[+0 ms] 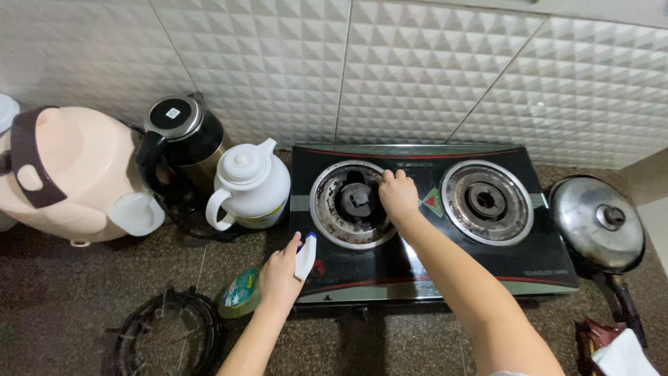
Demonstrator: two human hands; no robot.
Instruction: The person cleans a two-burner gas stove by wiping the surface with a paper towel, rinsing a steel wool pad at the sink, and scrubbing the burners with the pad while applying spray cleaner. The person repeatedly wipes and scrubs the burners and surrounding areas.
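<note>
1. A spray bottle (259,285) is held in the left hand (278,278), grip closed round its neck, at the stove's (431,268) front edge.
2. The right hand (398,196) is pressed on the left burner (351,203); its grip cannot be told.

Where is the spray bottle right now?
The spray bottle is in the left hand, low left of centre, at the stove's front-left corner, beside the removed grate.

Two burners (353,202) — two jugs (249,184).

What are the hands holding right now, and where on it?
The left hand grips a green spray bottle around its neck, below the white trigger head. The right hand rests on the left burner; whether it holds anything is hidden.
</note>
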